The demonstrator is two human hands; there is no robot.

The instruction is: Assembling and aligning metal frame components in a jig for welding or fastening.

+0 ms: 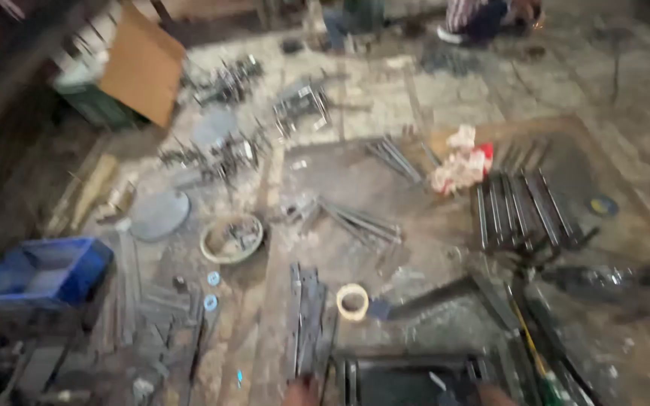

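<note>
Fingertips of the left hand [301,391] and right hand [496,394] barely show at the bottom edge, too blurred to tell their grip. Between them lies a dark metal frame [408,370]. Just above it sit flat steel strips [307,319] and a tape roll [352,301]. A blue crate [43,272] stands at far left.
</note>
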